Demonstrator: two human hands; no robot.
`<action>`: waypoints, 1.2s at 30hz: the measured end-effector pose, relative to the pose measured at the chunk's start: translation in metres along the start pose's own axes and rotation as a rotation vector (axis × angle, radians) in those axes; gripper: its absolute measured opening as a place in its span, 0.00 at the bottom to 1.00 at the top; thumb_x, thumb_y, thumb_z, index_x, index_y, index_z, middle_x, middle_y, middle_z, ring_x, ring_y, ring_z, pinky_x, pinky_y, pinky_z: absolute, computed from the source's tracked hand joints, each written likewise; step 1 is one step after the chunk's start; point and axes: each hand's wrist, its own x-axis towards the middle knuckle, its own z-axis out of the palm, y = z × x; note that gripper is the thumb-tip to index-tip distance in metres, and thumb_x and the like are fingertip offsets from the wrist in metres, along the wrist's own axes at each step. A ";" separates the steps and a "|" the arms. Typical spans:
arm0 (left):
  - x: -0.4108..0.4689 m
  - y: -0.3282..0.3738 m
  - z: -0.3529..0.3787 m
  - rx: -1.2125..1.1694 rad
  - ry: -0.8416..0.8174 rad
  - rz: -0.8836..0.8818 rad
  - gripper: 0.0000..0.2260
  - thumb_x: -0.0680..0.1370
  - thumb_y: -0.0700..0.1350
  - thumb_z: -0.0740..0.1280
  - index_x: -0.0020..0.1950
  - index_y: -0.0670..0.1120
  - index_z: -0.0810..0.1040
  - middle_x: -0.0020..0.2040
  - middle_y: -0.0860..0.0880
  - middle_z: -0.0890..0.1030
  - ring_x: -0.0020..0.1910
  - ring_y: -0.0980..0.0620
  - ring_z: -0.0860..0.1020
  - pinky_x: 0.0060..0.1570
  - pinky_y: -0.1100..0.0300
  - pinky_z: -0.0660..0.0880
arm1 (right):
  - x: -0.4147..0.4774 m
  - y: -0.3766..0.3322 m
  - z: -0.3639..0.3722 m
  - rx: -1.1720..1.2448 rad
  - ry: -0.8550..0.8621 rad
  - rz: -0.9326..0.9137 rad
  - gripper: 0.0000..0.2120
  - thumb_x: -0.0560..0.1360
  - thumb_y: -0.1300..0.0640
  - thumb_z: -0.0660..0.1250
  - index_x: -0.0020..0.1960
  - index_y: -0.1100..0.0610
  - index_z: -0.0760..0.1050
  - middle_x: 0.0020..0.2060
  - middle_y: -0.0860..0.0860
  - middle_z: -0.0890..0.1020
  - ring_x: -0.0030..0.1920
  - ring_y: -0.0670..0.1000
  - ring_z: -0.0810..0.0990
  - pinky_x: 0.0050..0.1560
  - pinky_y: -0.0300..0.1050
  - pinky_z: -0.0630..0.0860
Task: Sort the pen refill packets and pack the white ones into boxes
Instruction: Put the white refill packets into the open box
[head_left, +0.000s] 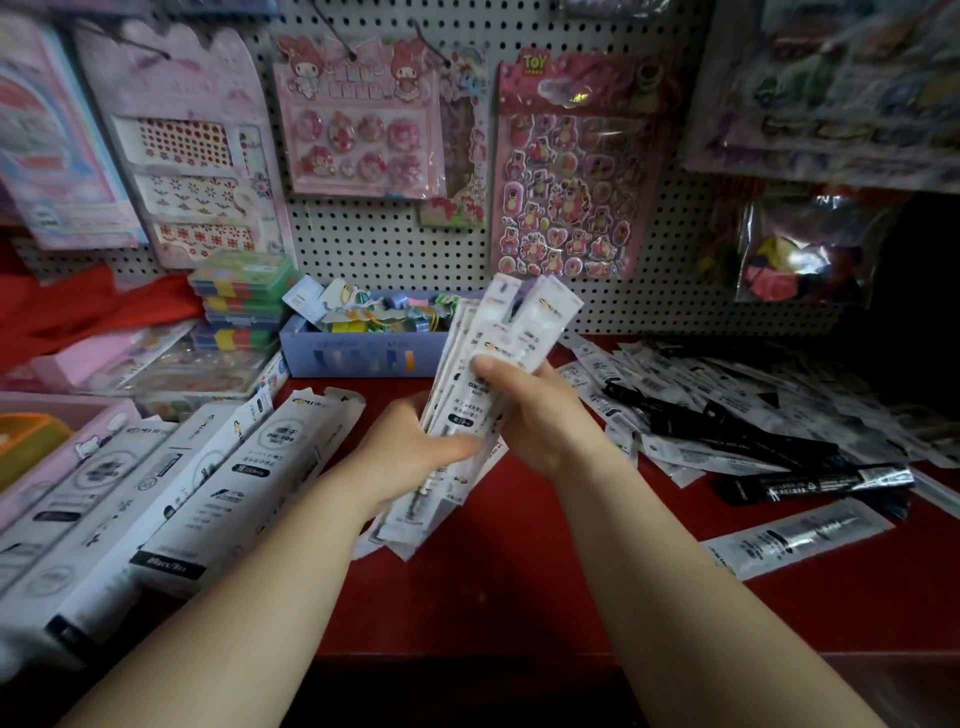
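White refill packets (511, 332), a fanned bundle, held tilted above the red shelf (519, 571), tops pointing away, lower ends hanging over a few more packets lying flat beneath. Clamped from both sides: left hand (410, 447) curled round the lower half, thumb across the front; right hand (540, 410) wrapped round the middle, thumb pressed on the topmost packet. To the left, long white boxes (244, 478) lying side by side, far-end flap open on at least one. To the right, a single packet (789, 535) alone on the shelf; beyond it, a loose pile (727, 405) of white and black packets mixed. Farther back, a blue tray (358, 358) of small coloured items beside stacked cases (241, 301), against a pegboard (395, 239) hung with sticker sheets (566, 187).
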 end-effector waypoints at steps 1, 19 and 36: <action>0.000 0.001 -0.002 -0.033 -0.008 0.018 0.12 0.70 0.37 0.70 0.39 0.55 0.76 0.40 0.54 0.81 0.42 0.56 0.79 0.46 0.61 0.75 | 0.003 -0.005 0.005 -0.045 -0.027 -0.007 0.08 0.73 0.68 0.63 0.48 0.56 0.75 0.38 0.47 0.83 0.39 0.46 0.82 0.44 0.42 0.80; -0.003 -0.008 0.002 -0.010 0.182 0.081 0.09 0.68 0.42 0.72 0.46 0.46 0.77 0.40 0.50 0.81 0.41 0.57 0.78 0.40 0.62 0.73 | 0.004 -0.019 0.042 -0.553 0.150 -0.271 0.07 0.70 0.66 0.69 0.40 0.55 0.75 0.34 0.46 0.79 0.30 0.36 0.78 0.35 0.29 0.77; 0.013 0.007 0.013 -0.145 0.103 0.230 0.13 0.68 0.36 0.71 0.47 0.52 0.76 0.41 0.54 0.81 0.44 0.57 0.80 0.48 0.57 0.77 | 0.002 -0.016 0.015 -0.390 0.116 -0.247 0.09 0.70 0.69 0.67 0.43 0.55 0.77 0.40 0.51 0.82 0.41 0.49 0.82 0.45 0.41 0.80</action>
